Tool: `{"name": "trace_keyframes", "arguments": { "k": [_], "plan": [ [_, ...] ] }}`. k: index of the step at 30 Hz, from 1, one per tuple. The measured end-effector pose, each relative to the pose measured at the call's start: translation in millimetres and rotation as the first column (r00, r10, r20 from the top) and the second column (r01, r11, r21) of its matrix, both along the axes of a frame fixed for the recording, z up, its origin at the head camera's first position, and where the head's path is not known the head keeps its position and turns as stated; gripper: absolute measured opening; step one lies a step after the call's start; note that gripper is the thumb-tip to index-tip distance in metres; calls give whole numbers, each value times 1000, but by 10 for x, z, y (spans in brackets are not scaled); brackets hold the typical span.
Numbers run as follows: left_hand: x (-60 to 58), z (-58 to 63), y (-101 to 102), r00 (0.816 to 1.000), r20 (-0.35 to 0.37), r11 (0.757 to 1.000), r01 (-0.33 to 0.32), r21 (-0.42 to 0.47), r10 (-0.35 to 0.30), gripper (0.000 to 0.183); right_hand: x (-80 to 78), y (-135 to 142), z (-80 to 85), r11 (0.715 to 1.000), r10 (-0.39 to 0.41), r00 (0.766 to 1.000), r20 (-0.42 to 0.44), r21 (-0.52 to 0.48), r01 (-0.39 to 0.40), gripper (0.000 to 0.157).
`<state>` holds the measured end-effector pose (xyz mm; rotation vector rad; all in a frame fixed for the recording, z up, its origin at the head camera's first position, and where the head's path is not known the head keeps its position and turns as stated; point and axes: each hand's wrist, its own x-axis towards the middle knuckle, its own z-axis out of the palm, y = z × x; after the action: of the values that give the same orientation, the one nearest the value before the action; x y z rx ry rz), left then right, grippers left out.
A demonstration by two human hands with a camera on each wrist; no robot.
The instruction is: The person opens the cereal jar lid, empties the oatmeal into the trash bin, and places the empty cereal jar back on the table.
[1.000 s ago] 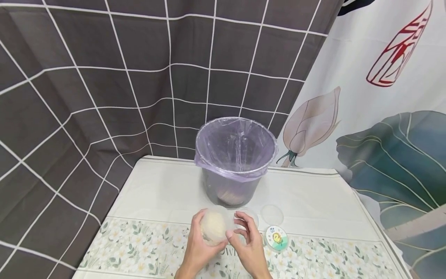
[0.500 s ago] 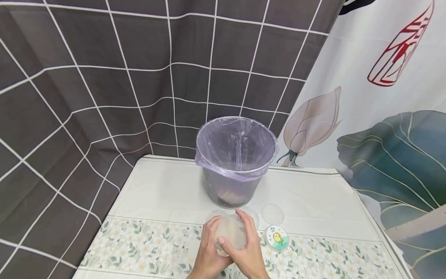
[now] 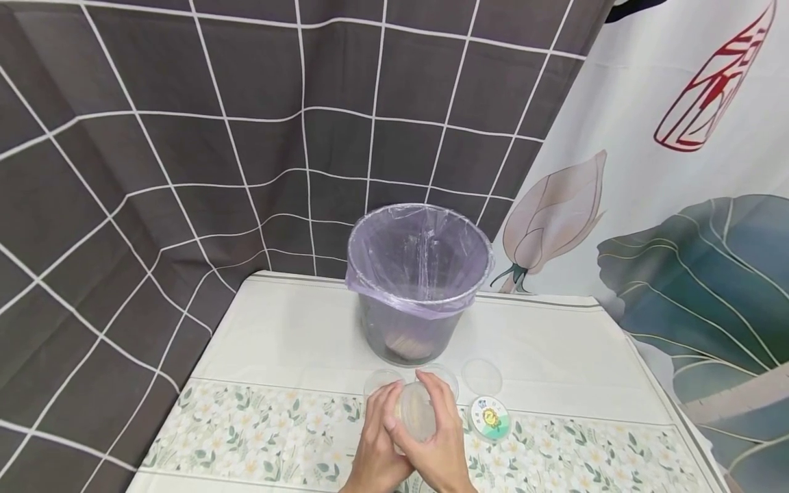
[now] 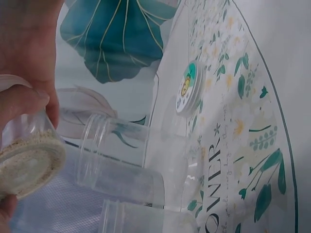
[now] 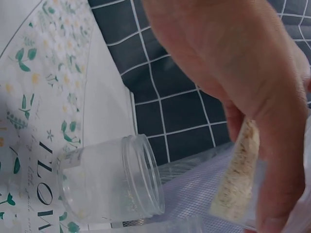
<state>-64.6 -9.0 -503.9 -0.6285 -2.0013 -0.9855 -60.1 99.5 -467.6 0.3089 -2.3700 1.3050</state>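
Observation:
Both hands are wrapped round one clear plastic jar [image 3: 420,411] of pale, flaky grains, tilted over the table. My left hand [image 3: 376,435] grips its left side, partly behind the right. With thumb and fingers spread across the round face and side, my right hand [image 3: 436,441] holds it from the right. In the left wrist view the jar's base [image 4: 31,167] shows the grains settled inside. The right wrist view catches the grains [image 5: 238,179] through the jar wall beside the right hand [image 5: 228,63]. Whether a lid covers the jar is hard to see.
Clear jars [image 4: 119,158] stand just beyond the hands. To the right lie a thin clear disc [image 3: 482,377] and a round lid printed with a sunflower [image 3: 490,418]. A bin with a purple liner [image 3: 419,308] stands behind, near the tiled-pattern curtain [image 3: 246,150].
The right hand has closed on the jar, which the left hand held alone a second ago. Jar and left hand have shifted right, and the jar has turned.

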Motion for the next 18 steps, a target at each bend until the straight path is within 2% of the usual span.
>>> {"name": "trace_keyframes", "arguments": {
  "k": [2,9,12,18],
  "plan": [
    [4,2,9,1000,-8,1000,-7,-7,7,93,-6,-8,-16,1000,-13,999,-52,-12,12,68],
    [27,-6,19,998,61,999,-30,-31,32,95,-14,-54,-2,998,-28,981,-194,-65,16,64],
    [18,-3,29,997,49,997,-60,-55,63,92,9,-78,106,997,-21,967,-254,-74,2,61],
    [-9,-2,40,992,-30,989,-124,-74,123,81,57,-136,298,995,-28,942,-335,-97,-5,57]
  ]
}}
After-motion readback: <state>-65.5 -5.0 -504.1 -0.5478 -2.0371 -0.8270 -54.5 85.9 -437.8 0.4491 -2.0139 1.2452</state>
